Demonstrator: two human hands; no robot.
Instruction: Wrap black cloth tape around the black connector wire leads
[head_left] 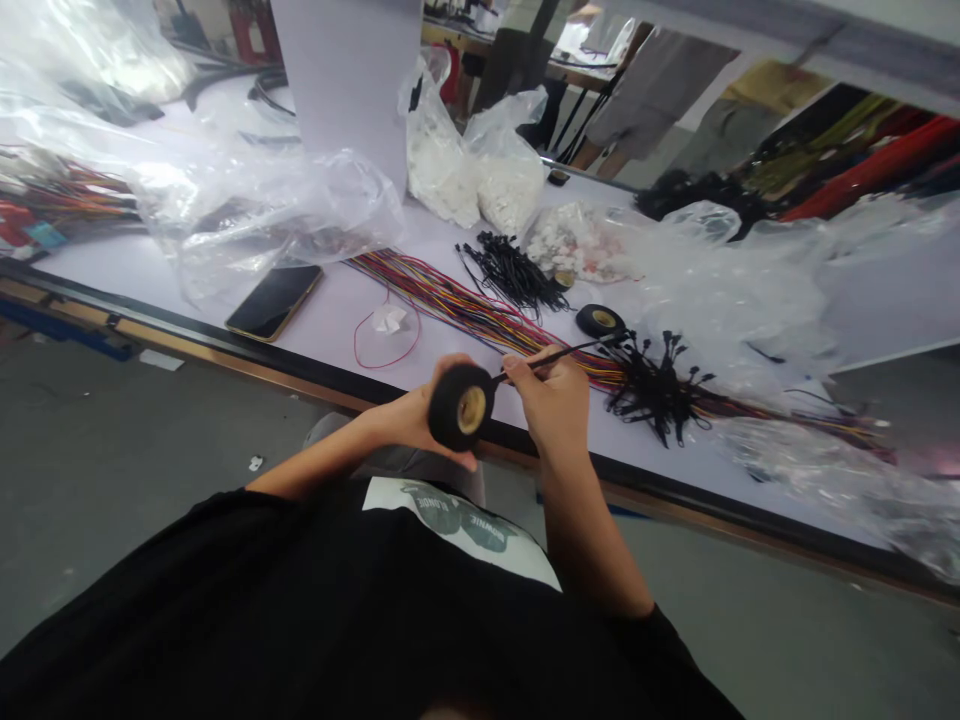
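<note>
A roll of black tape with a pale core is gripped in my left hand, above the table's front edge. My right hand is closed on a thin black cable that slants up to the right. The cable's left end meets the tape roll; whether tape is wrapped on it I cannot make out. Behind both hands lies a long bundle of coloured wires. A second tape roll rests near the cable's far end, beside a heap of short black cables.
A phone lies at the left near the table edge. Another pile of black cables sits by bags of white connectors. Clear plastic bags cover much of the back and right. A looped red wire lies in front. People stand beyond the table.
</note>
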